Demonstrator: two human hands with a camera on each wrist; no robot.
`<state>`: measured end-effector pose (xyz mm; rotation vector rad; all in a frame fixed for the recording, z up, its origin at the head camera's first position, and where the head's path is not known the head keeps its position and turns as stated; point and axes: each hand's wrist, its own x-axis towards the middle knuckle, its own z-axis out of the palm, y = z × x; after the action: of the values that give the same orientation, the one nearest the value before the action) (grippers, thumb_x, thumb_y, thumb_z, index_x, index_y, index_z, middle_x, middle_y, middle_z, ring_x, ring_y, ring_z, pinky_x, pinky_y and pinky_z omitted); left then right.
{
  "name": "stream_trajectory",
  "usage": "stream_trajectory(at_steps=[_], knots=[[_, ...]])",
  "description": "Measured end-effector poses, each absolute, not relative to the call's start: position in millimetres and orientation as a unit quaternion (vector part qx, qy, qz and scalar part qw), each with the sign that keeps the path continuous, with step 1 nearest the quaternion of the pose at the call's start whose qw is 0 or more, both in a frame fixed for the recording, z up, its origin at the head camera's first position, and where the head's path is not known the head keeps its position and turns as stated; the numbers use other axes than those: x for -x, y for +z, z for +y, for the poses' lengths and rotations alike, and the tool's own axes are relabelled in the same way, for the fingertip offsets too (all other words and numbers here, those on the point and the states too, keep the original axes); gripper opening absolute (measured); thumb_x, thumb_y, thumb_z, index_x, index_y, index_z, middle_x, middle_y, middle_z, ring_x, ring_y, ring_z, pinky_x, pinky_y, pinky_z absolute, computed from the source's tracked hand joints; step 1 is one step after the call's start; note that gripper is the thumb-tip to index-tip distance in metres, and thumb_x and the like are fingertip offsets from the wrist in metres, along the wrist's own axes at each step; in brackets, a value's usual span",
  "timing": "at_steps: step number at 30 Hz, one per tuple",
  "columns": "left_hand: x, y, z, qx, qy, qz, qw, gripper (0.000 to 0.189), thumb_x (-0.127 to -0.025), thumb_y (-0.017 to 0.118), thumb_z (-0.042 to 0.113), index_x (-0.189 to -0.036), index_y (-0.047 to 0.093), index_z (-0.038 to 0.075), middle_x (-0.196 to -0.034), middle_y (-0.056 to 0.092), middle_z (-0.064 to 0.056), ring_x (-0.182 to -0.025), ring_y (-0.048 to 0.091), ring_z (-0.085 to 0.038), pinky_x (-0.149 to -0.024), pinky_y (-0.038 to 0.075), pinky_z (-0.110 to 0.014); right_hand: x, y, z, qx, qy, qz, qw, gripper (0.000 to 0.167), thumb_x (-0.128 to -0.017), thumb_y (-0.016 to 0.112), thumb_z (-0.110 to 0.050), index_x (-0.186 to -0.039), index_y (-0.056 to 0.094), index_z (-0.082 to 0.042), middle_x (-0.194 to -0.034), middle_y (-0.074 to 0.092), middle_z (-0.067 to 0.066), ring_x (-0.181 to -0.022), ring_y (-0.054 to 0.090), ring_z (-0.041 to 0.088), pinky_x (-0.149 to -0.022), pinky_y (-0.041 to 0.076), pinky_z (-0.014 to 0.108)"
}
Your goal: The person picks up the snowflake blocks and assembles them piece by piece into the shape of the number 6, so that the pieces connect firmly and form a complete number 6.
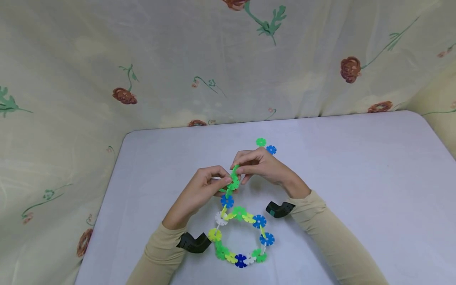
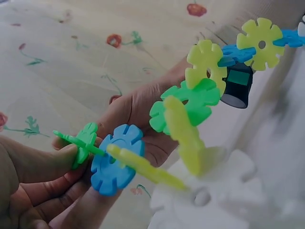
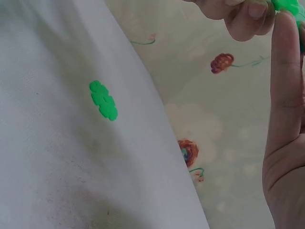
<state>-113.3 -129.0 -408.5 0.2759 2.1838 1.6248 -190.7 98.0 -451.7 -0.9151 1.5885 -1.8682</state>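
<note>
A ring of interlocking flower-shaped plastic discs in green, yellow, white and blue hangs together on the table side nearest the person. From its upper left a short branch rises: a blue disc, then green discs. My left hand pinches the green part of this branch between thumb and fingers. At the branch's top end, my right hand pinches a green disc. In the left wrist view, green discs cross each other beside the thumb, next to a blue disc.
A loose green disc and a loose blue disc lie just beyond the right hand. The white table ends at a flowered cloth behind it. Black wrist cameras jut from both sleeves near the ring.
</note>
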Motion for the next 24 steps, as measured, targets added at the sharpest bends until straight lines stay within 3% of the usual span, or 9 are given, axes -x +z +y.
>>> stream_trajectory(at_steps=[4, 6, 14, 21, 24], knots=[[112.8, -407.4, -128.4, -0.1, 0.58, 0.782, 0.204, 0.018, -0.106, 0.059, 0.015, -0.105, 0.07, 0.001, -0.105, 0.078, -0.017, -0.088, 0.077, -0.019, -0.078, 0.064, -0.033, 190.0, -451.0, 98.5, 0.344, -0.689, 0.585, 0.254, 0.023, -0.098, 0.07, -0.01, -0.107, 0.073, 0.011, -0.099, 0.071, 0.003, -0.08, 0.072, 0.017, -0.068, 0.065, 0.032], [112.4, -406.6, -128.3, -0.099, 0.58, 0.782, 0.204, 0.017, -0.106, 0.059, 0.015, -0.105, 0.07, 0.001, -0.105, 0.077, -0.017, -0.086, 0.077, -0.016, -0.077, 0.064, -0.033, 189.7, -451.2, 98.0, 0.348, -0.687, 0.585, 0.254, 0.026, -0.098, 0.07, -0.01, -0.107, 0.071, 0.014, -0.098, 0.071, 0.002, -0.081, 0.071, 0.015, -0.068, 0.065, 0.031], [111.8, -403.7, -129.3, -0.091, 0.583, 0.781, 0.205, 0.019, -0.106, 0.058, 0.014, -0.104, 0.069, -0.001, -0.107, 0.074, -0.018, -0.084, 0.076, -0.015, -0.077, 0.064, -0.033, 189.9, -455.1, 94.8, 0.359, -0.68, 0.587, 0.254, 0.012, -0.099, 0.07, -0.013, -0.104, 0.081, -0.012, -0.099, 0.071, 0.004, -0.082, 0.071, 0.017, -0.069, 0.066, 0.036], [114.4, -404.2, -132.5, -0.062, 0.587, 0.783, 0.199, 0.019, -0.106, 0.06, 0.022, -0.103, 0.067, 0.004, -0.117, 0.067, -0.015, -0.098, 0.077, -0.025, -0.079, 0.065, -0.039, 193.3, -458.6, 91.3, 0.298, -0.652, 0.649, 0.255, 0.037, -0.107, 0.058, -0.02, -0.138, 0.063, 0.0, -0.119, 0.07, 0.008, -0.092, 0.071, 0.021, -0.073, 0.066, 0.044], [115.1, -403.7, -135.6, -0.052, 0.594, 0.78, 0.19, 0.02, -0.105, 0.061, 0.022, -0.104, 0.066, 0.003, -0.119, 0.066, -0.015, -0.1, 0.076, -0.025, -0.078, 0.066, -0.039, 195.9, -464.2, 88.5, 0.275, -0.621, 0.68, 0.276, 0.037, -0.108, 0.055, -0.019, -0.141, 0.061, -0.002, -0.13, 0.067, 0.015, -0.096, 0.074, 0.027, -0.076, 0.066, 0.044]])
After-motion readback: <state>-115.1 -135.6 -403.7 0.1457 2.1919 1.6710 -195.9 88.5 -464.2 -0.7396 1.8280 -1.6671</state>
